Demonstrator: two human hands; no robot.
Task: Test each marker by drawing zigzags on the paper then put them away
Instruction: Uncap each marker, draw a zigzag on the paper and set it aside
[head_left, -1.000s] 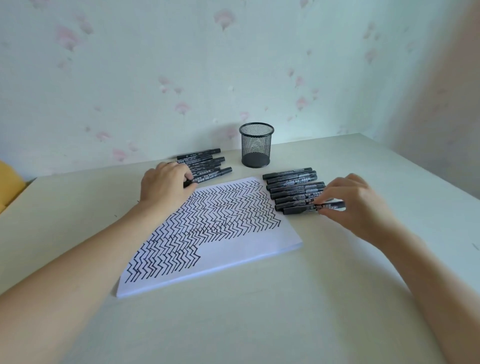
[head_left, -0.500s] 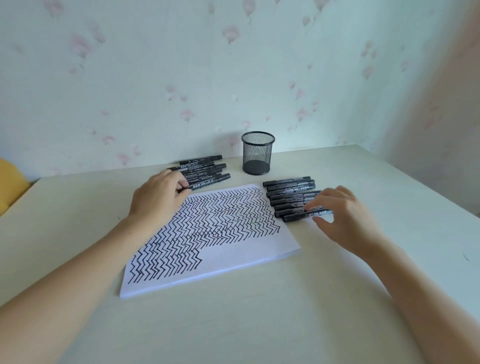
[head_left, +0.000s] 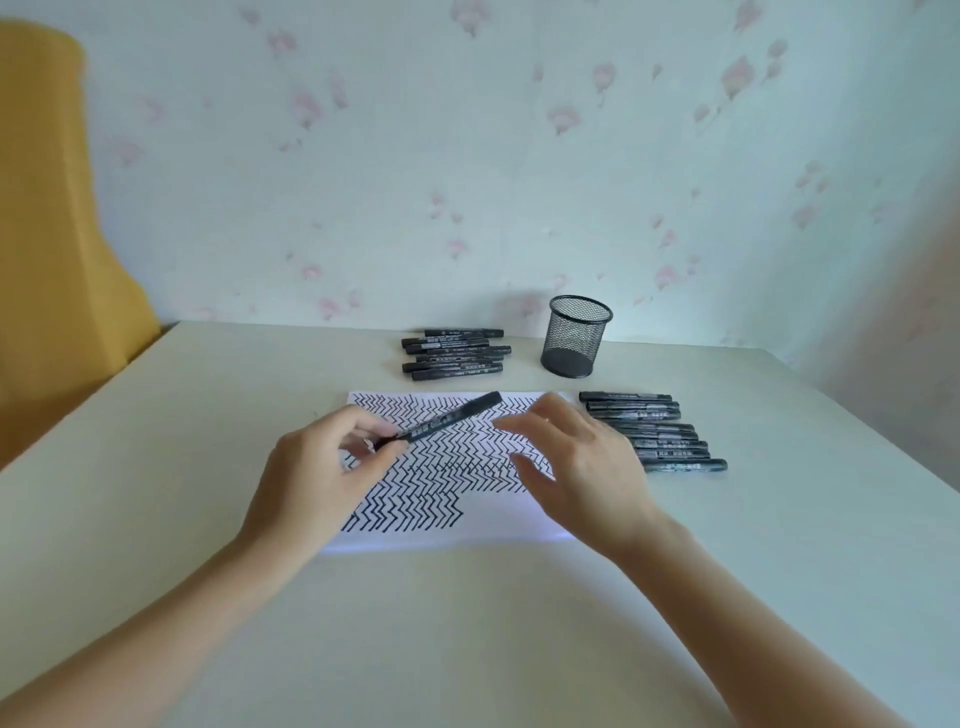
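Black marker (head_left: 451, 419) at the frame's centre, capped, slanting up to the right above the paper (head_left: 441, 467), pinched at its lower left end between thumb and curled fingers of the left hand (head_left: 317, 467). Right hand (head_left: 576, 462) just right of it, fingers loosely spread and relaxed, holding nothing, fingertips near the marker's upper end but not touching it. White paper beneath both hands, lying flat on the table (head_left: 467, 649), covered over most of its upper part with rows of black zigzags, bare along the lower right. Right of the paper, a row of black markers (head_left: 654, 431) lying side by side on the table. Above the paper's top edge, a second group of black markers (head_left: 457, 353) stacked in a similar row. Between and behind the two groups, a black mesh pen cup (head_left: 575, 336) standing upright near the wall (head_left: 467, 156). Pale wallpaper with faint pink flowers across the upper half. Yellow chair back (head_left: 47, 234) at the upper left edge
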